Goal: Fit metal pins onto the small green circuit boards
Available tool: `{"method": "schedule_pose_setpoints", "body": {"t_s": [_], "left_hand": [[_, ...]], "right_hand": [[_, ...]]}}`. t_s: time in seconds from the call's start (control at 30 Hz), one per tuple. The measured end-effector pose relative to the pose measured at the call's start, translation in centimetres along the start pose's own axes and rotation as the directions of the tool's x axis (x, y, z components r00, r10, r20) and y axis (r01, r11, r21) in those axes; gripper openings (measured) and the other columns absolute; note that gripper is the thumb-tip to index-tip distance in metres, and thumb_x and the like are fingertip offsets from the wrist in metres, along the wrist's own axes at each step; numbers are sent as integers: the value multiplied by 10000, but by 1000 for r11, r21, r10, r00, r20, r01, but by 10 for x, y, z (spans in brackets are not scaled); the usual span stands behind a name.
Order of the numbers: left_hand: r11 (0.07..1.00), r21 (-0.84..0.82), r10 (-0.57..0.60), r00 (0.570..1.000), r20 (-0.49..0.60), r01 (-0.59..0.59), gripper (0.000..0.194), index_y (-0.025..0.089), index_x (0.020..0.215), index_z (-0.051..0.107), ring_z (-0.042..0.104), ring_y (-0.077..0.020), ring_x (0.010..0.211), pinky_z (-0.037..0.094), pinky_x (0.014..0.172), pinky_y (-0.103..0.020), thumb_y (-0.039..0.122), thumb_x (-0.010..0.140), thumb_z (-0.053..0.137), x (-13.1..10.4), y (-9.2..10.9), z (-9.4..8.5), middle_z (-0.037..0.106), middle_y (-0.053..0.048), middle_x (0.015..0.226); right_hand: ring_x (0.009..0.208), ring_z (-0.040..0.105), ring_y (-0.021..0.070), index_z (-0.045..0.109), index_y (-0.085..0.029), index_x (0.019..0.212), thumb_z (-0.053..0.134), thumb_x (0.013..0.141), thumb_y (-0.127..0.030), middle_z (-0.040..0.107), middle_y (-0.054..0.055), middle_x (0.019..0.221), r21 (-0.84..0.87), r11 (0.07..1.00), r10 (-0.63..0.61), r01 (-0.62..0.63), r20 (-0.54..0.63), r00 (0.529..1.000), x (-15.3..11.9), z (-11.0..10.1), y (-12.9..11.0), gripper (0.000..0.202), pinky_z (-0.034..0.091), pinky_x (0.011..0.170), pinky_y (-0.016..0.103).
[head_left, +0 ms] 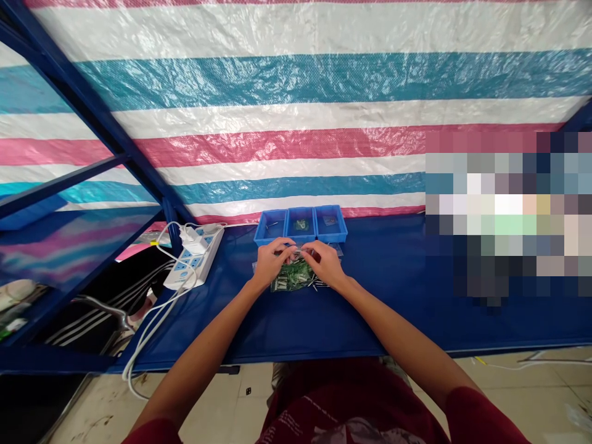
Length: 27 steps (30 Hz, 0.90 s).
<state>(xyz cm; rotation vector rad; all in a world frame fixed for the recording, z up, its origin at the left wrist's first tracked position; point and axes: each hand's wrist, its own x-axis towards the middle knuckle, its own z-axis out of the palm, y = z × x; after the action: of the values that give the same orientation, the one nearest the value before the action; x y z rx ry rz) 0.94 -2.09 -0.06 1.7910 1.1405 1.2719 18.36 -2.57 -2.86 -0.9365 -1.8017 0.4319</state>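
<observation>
Whitish small piece [298,250] apparently pinched in grip of left hand [269,264] and right hand [329,266], mid-frame, over green bag [296,277]; fingertip slip could lose it among loose slim pieces [315,283]. Blue bins [301,236] just beyond; careless knuckle might nudge them.

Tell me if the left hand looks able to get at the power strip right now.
Probably yes: open blue tabletop lies between the left hand and the power strip, though a white cable crosses the strip. The left hand is close beside the right hand, apparently busy, so may need freeing first.
</observation>
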Motion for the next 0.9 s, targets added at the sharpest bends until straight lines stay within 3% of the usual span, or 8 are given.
{"method": "schedule_pose_setpoints", "body": {"t_s": [0.33, 0.6, 0.9], "left_hand": [[998, -58, -23, 999, 24, 25, 274, 174, 955, 646, 549, -118, 466, 470, 501, -222, 412, 819, 651, 0, 0, 0, 614, 28, 550], [997, 76, 27, 999, -47, -24, 276, 171, 829, 707, 623, -155, 658, 487, 554, -233, 441, 799, 662, 2, -2, 0, 716, -54, 836], [998, 60, 6, 999, -43, -4, 284, 169, 706, 675, 564, -131, 560, 446, 513, -222, 435, 804, 655, 3, -4, -1, 643, -13, 623]], "right_hand": [[699, 583, 165, 637, -205, 874, 453, 955, -371, 661, 44, 813, 0, 999, 48, -48, 16, 999, 0, 1, 1, 261, 451, 698, 276], [671, 596, 172, 606, -207, 919, 427, 959, -374, 665, 28, 781, -3, 988, 151, -151, -56, 987, 1, -1, 5, 248, 434, 669, 282], [665, 578, 170, 612, -211, 893, 406, 964, -410, 652, 29, 765, -35, 991, 127, -130, -72, 989, 1, -1, 3, 296, 419, 660, 277]]}}
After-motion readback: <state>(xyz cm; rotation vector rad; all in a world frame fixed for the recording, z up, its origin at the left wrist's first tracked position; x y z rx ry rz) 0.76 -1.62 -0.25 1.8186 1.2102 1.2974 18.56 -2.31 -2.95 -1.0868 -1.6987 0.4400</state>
